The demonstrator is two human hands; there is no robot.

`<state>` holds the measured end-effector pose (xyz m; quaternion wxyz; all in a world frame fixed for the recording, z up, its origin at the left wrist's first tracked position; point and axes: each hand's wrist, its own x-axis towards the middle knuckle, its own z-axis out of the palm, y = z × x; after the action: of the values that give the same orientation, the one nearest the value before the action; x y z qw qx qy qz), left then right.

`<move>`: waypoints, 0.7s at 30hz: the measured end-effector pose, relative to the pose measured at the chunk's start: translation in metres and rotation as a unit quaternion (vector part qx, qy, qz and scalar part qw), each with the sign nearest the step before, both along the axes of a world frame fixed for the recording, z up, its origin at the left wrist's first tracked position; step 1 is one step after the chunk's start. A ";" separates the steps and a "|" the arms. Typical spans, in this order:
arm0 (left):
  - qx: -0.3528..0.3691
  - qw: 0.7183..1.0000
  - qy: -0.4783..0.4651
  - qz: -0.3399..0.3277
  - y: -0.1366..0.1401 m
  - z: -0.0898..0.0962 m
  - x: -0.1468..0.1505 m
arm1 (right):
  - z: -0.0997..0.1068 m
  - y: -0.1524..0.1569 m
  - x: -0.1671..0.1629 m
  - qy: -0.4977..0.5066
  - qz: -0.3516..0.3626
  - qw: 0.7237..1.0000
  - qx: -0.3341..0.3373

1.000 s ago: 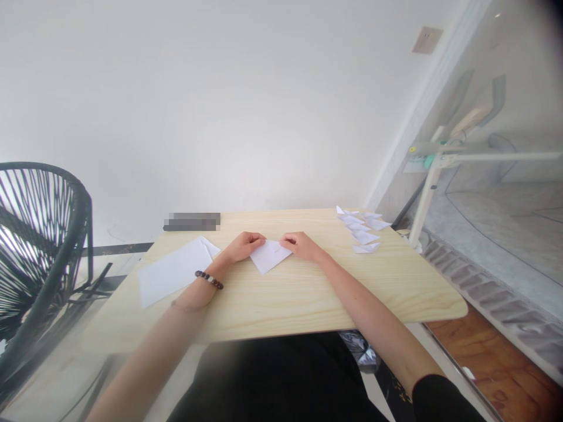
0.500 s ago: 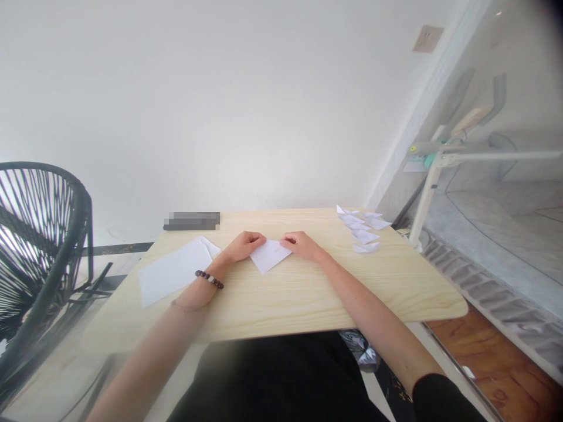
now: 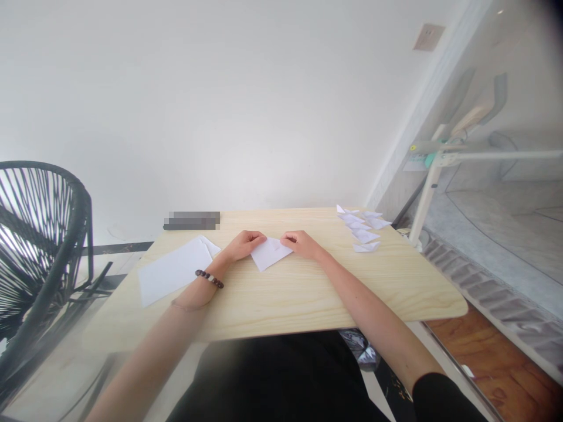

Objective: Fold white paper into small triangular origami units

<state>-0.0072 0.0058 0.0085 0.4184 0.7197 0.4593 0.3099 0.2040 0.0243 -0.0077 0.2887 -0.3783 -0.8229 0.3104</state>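
Note:
A white piece of folded paper (image 3: 269, 255) lies between my hands near the middle of the table, one corner pointing toward me. My left hand (image 3: 244, 245) pinches its left upper edge between thumb and fingers. On the opposite side, my right hand (image 3: 301, 244) pinches the right upper edge in the same way. To the left, partly behind my left forearm, rests a stack of white paper sheets (image 3: 169, 272). Several small folded paper boats (image 3: 363, 225) stand in rows at the table's right back.
The pale wooden table (image 3: 281, 305) stands against a white wall. A pixelated dark object (image 3: 192, 221) lies at its back left. A dark woven chair (image 3: 48, 246) is at the left; a white metal frame (image 3: 426, 199) stands beyond the right edge.
The near corner of the folded paper has tipped slightly up and to the left. Both hands keep their pinch in nearly the same place.

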 end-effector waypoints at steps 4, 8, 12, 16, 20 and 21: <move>0.005 1.000 -0.001 -0.001 -0.001 0.001 0.000 | 0.001 0.000 -0.001 -0.001 0.001 1.000 -0.001; 0.002 1.000 -0.003 -0.007 0.000 0.001 0.000 | 0.000 -0.001 -0.001 -0.002 0.000 1.000 0.002; 0.003 1.000 0.003 -0.013 0.001 0.000 -0.001 | 0.002 -0.001 0.000 -0.004 -0.001 1.000 0.004; 0.011 1.000 0.020 -0.018 0.002 0.000 -0.002 | 0.003 -0.002 -0.001 -0.004 -0.002 1.000 0.005; 0.016 0.999 0.027 -0.019 0.003 0.000 -0.003 | 0.002 -0.002 -0.001 -0.003 -0.001 1.000 0.004; 0.018 0.999 0.028 -0.018 0.003 -0.001 -0.003 | 0.002 -0.002 -0.001 -0.002 0.000 1.000 0.004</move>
<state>-0.0101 0.0092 0.0079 0.3976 0.7439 0.4522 0.2899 0.2032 0.0222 -0.0057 0.2885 -0.3781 -0.8246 0.3063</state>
